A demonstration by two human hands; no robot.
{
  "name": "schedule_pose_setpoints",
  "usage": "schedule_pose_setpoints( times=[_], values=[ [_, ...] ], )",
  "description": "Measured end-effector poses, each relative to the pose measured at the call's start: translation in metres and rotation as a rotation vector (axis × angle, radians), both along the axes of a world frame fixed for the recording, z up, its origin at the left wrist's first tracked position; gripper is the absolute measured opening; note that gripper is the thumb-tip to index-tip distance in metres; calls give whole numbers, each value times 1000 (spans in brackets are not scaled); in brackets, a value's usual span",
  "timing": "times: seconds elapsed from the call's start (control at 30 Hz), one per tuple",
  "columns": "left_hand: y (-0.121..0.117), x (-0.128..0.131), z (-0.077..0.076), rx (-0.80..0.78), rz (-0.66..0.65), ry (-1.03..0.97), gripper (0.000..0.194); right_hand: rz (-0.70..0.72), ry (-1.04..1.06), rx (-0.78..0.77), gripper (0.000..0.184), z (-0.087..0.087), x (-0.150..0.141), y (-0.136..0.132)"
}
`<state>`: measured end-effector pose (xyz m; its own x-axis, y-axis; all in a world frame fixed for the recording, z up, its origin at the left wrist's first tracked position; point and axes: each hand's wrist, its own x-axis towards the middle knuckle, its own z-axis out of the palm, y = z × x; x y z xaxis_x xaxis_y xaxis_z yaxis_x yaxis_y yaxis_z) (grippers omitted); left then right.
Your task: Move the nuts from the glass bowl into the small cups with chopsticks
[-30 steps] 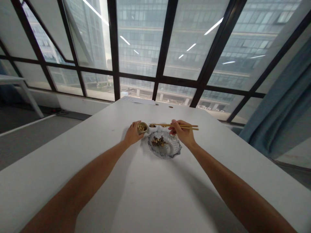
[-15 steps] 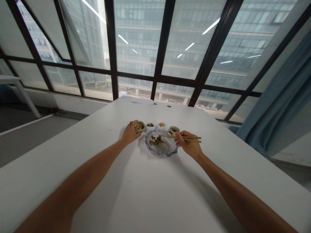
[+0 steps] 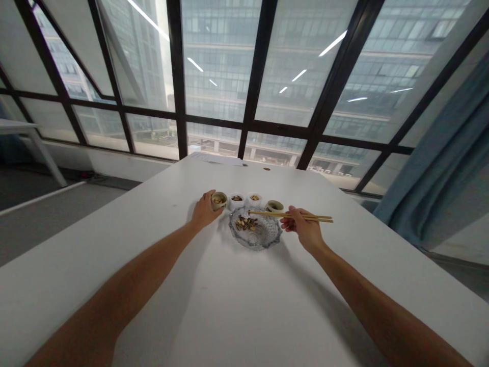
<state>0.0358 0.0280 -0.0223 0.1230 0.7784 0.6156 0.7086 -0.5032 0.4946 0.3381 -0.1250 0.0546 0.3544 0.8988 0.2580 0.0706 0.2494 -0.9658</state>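
Observation:
My left hand (image 3: 204, 211) is wrapped round a small tan cup (image 3: 219, 200) of pale nuts at the left end of a row of small cups. My right hand (image 3: 305, 229) grips a pair of wooden chopsticks (image 3: 284, 216), held level with their tips over the right part of a glass dish (image 3: 255, 232) holding a small heap of mixed nuts and seeds. Behind the dish stand two white cups (image 3: 245, 199) and another tan cup (image 3: 274, 206). Whether anything is between the chopstick tips is too small to tell.
Everything sits on a long white table (image 3: 229, 306) that runs to a wall of large windows (image 3: 252, 76). A small dark item (image 3: 266, 168) and some papers (image 3: 217, 159) lie at the far end. A blue curtain (image 3: 443, 168) hangs at right.
My right hand drew the chopsticks from the second cup back over the dish, then out to the right. My left hand stayed on its cup.

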Motion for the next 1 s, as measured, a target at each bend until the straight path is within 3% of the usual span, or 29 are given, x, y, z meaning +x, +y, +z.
schedule_pose_setpoints(
  times=[0.17, 0.37, 0.5, 0.6, 0.77, 0.87, 1.0],
  values=[
    [-5, 1, 5, -50, 71, 19, 73, -9, 201, -65, 49, -5, 6, 2],
    [-7, 0, 11, -113, 105, 28, 72, 10, 227, -69, 50, -2, 9, -2],
    [-7, 3, 26, -115, 113, 85, 63, 5, 73, 19, 56, 3, 13, -11],
    [-7, 13, 38, -109, 33, 182, 57, -9, -201, 142, 53, 5, 16, -25],
    [5, 38, 54, -92, -73, 387, 66, 13, -613, 226, 48, 1, 20, -47],
    [15, 49, 60, -180, -88, 473, 70, 15, -643, 248, 46, 1, 18, -49],
    [24, 52, 62, -246, -134, 504, 67, 19, -422, 262, 46, 4, 10, -33]
  ],
)
